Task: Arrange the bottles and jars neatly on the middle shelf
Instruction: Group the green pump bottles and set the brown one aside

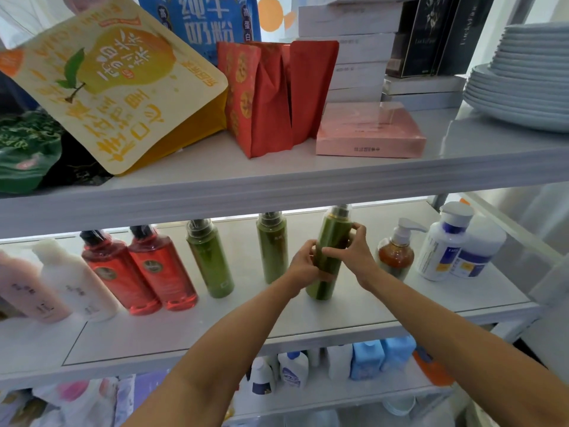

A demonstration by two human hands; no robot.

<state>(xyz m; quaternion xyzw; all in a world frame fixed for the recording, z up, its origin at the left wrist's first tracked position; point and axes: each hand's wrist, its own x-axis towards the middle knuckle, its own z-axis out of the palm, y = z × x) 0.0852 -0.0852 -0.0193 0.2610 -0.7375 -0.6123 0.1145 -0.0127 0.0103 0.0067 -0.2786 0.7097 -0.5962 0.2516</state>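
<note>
A tall green bottle (pixel 331 238) stands on the middle shelf (pixel 338 322), right of centre. My left hand (pixel 303 263) grips its lower body from the left and my right hand (pixel 354 254) grips it from the right, fingers curled round it. Left of it stand two more green bottles (pixel 272 248) (pixel 209 260), two red bottles (pixel 163 269) (pixel 115 272), then a white bottle (pixel 74 278) and a pink bottle (pixel 27 288). To the right are an amber pump bottle (pixel 395 254) and white pump bottles with blue labels (pixel 443 245).
The upper shelf (pixel 277 180) overhangs the bottle tops and carries snack bags, a red bag (pixel 274 97), a pink box (pixel 369 131), stacked boxes and plates (pixel 523 75). The lower shelf holds several white and blue bottles (pixel 366 359).
</note>
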